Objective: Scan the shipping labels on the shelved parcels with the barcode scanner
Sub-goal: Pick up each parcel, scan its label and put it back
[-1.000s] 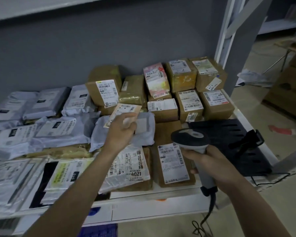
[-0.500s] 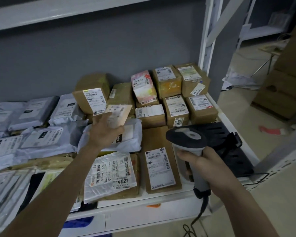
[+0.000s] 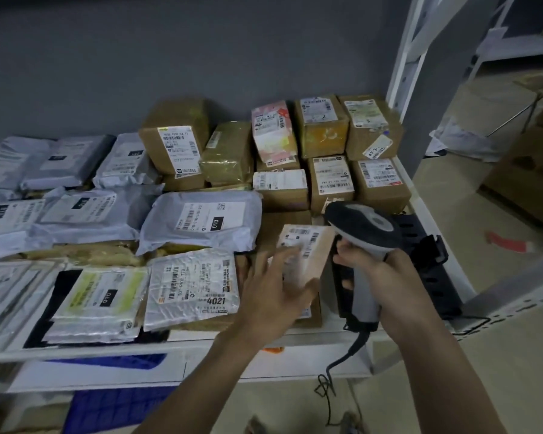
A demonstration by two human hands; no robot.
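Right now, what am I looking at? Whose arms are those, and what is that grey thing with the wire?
You are seeing through a camera worn on a person's head, so it looks down at their own two arms. There is no robot here. The right hand grips a barcode scanner, the grey tool with a dark head and a cable hanging down. It reads the striped codes on labels. The left hand holds a small brown parcel, tilted up so its label sits close to the scanner's head. In front is a white shelf full of parcels: brown boxes at the back right, grey bags in the middle and left, each with a white label. A black stand sits on the shelf behind the scanner.
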